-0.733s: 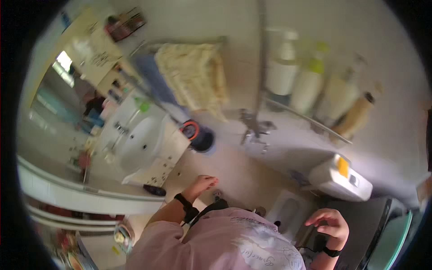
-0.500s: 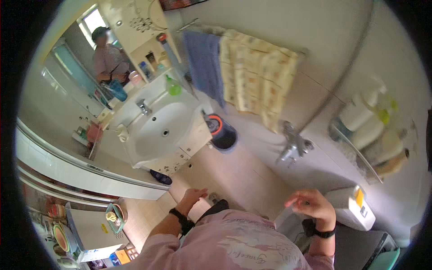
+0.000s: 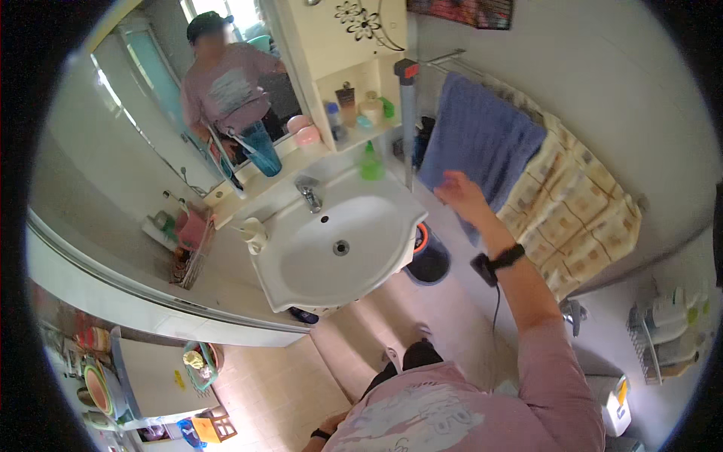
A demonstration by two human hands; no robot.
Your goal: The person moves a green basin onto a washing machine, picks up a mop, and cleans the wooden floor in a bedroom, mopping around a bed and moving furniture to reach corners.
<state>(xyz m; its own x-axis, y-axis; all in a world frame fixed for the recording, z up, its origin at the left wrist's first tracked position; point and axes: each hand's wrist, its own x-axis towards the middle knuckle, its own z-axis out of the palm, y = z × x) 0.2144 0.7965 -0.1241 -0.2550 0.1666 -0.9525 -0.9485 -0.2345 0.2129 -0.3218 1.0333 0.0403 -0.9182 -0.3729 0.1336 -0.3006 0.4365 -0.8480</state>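
My right hand (image 3: 462,199) is stretched out over the right side of the sink, its fingers apart and nothing in them. It is nearest the blue towel (image 3: 482,128), which hangs on the rail behind it, and the grey pole with a red-marked top (image 3: 407,113). A black band and a small dark box on a cord (image 3: 484,268) are at that wrist. Low at my waist is my left hand (image 3: 334,423), its fingers largely hidden against my pink shirt. The white washbasin (image 3: 301,267) has a chrome tap (image 3: 309,194) and a green bottle (image 3: 370,163) at its back edge.
Below the basin's right side stands a dark bin (image 3: 429,264) with an orange ring. A patterned yellow towel (image 3: 580,203) hangs to the right. A blue cup (image 3: 261,149) stands on the mirror ledge. A wire rack with bottles (image 3: 666,331) is on the right wall.
My right hand has moved forward from beside my body towards the blue towel and pole. My left hand has dropped back to my waist. The basin now appears nearer and larger.
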